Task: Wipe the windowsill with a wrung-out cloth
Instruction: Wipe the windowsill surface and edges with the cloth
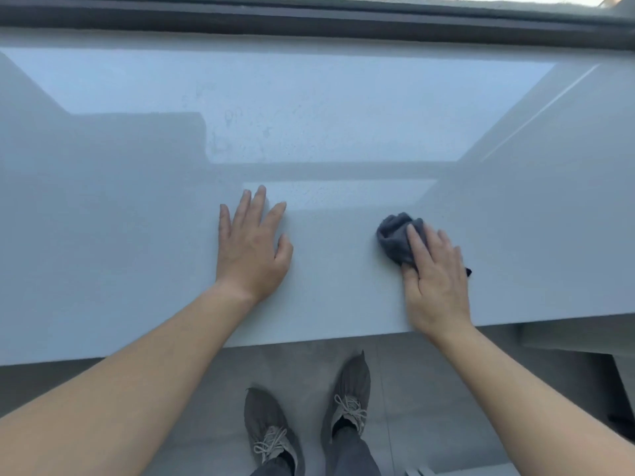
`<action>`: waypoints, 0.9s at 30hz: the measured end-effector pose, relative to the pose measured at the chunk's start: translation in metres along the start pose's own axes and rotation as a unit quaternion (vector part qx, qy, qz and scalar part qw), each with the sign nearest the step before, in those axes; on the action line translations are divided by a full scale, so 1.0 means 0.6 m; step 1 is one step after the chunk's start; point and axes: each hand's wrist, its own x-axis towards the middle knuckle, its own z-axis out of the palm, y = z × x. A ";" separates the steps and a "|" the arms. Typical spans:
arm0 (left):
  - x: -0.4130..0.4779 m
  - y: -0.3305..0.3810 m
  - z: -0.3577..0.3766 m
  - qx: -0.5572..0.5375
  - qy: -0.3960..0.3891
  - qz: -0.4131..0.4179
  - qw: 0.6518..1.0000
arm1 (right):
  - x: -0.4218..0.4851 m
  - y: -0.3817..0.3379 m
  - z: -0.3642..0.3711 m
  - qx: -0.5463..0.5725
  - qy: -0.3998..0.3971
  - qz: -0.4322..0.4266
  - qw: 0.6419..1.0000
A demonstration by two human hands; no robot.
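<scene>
Forearms fill the lower corners of the frame, and between them at the bottom centre two grey sneakers (pixel 311 417) are seen on a grey tiled floor (pixel 446 389). Just above that, the pale glossy windowsill (pixel 137 235) takes up most of the picture, with the dark window frame (pixel 309 18) running along the top edge. The left hand (pixel 252 250) is laid flat on the sill at centre, fingers spread open and gripping nothing, so it looks like it's only used as a brace. The right hand (pixel 434 274) is pressed palm-down on the bunched dark grey cloth (pixel 395 237) at centre right, fingers extended and lying over it rather than curled around it; whether the thumb is tucked under can't be told. The cloth is touching the sill near its front edge, with most of it poking out past the fingertips. For a decent wipe, it'd probably be better if the cloth were flattened out a bit so more area is covered per pass, and long overlapping strokes are suggested. Faint speckly marks are visible in the bright reflection at upper centre, so that back strip likely needs attention. Count: two hands, one cloth, one sill, two shoes.
</scene>
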 end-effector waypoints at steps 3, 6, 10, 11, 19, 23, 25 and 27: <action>0.055 0.029 0.013 0.012 -0.017 0.009 1.000 | -0.001 -0.037 0.011 -0.012 0.013 -0.002 1.000; 0.094 0.051 0.032 0.054 -0.040 -0.013 0.998 | -0.031 -0.049 0.012 -0.031 -0.059 -0.221 0.973; 0.092 0.053 0.045 0.090 -0.032 -0.021 0.995 | 0.083 0.006 -0.003 -0.037 -0.036 -0.187 0.981; 0.091 0.052 0.044 0.083 -0.029 -0.021 0.996 | 0.119 0.010 -0.005 -0.023 -0.015 -0.112 0.993; 0.104 0.060 0.040 0.091 0.008 -0.034 0.995 | 0.159 0.008 -0.013 -0.041 -0.084 -0.238 0.967; 0.159 0.077 0.037 0.065 0.009 -0.042 0.997 | 0.297 0.024 -0.027 -0.016 -0.043 -0.113 0.993; 0.176 0.084 0.044 0.078 -0.013 -0.059 0.995 | 0.346 0.000 -0.024 0.006 -0.011 -0.018 1.000; 0.180 0.085 0.053 0.104 -0.022 -0.069 0.992 | 0.351 -0.031 -0.015 0.005 -0.001 -0.018 1.000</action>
